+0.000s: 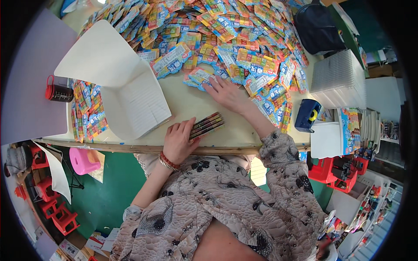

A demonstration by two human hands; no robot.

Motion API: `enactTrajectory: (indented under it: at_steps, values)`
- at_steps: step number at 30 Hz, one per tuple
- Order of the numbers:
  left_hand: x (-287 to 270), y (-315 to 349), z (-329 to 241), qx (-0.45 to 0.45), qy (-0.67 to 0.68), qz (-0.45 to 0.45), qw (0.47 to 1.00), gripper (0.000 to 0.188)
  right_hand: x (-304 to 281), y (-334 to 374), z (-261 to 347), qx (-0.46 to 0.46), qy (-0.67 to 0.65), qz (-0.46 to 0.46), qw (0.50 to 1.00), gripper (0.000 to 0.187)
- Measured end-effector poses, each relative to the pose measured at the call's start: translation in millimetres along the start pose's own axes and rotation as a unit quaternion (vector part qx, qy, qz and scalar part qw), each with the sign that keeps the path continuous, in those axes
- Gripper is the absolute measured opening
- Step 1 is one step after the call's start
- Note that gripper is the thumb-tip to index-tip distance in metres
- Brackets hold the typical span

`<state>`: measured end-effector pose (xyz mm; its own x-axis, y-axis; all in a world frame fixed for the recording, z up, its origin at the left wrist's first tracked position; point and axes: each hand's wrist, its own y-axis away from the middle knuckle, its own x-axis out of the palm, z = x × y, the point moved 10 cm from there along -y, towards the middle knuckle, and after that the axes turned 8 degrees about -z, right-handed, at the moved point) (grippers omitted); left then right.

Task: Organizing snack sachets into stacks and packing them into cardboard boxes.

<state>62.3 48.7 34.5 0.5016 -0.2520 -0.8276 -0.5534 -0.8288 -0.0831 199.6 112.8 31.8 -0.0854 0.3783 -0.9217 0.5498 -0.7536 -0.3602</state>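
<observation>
At the table's near edge my left hand (176, 141) is closed around the left end of a small stack of thin flat pieces (207, 125), with dark and coloured edges showing. A red beaded bracelet is on that wrist. My right hand (228, 95) stretches forward over the table, fingers apart. Its fingertips touch the near edge of a colourful flat packet (199, 76), blue and white with orange and yellow. Beyond it spreads a large heap of similar packets (257, 63).
An opened white carton (137, 102) stands left of my hands, with more packets (90, 114) beside it. On the right are a dark blue tape dispenser (307, 115), a stack of clear plastic trays (338, 79) and a black bag (318, 28). A black cup (60, 92) is far left.
</observation>
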Motion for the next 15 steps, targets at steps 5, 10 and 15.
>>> enactTrajectory:
  at_steps: [5,10,15]
  values:
    - [5,13,3,0.044,0.046,-0.072,0.995,0.092,-30,11,-25,0.191,-0.333,0.1,0.918,0.036]
    - [-7,-8,-6,0.115,0.135,-0.182,0.967,0.108,-16,35,-6,0.198,-0.614,0.169,0.745,0.026]
    - [-6,-33,-27,0.157,0.165,-0.148,0.962,0.108,1,44,13,0.257,-0.634,0.07,0.726,0.025]
